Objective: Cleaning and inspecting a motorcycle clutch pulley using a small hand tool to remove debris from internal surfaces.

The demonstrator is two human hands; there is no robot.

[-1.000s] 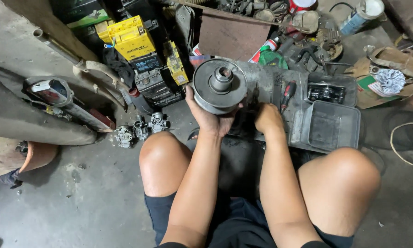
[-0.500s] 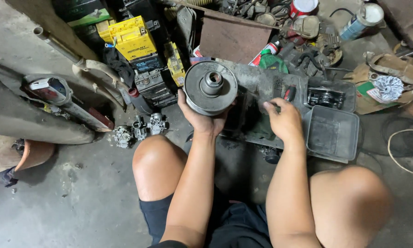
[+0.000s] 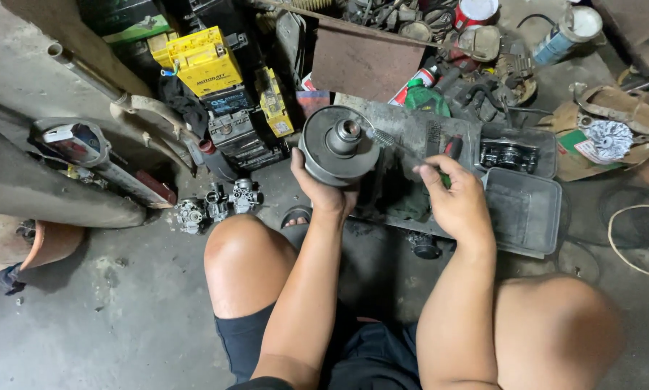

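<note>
Left hand [image 3: 323, 189] was cupped under the round grey pulley [image 3: 337, 146], fingers wrapped on its rim, holding it up above the grimy floor. Right hand [image 3: 456, 202] was curled tight round a thin metal tool [image 3: 397, 144] whose tip sat right by the pulley's hub. Grey tray [image 3: 528, 217] just beside it.

I see a yellow rectangular battery box [image 3: 203, 61] upper left, and a red-and-white labelled can [image 3: 475, 11] along the top edge.
</note>
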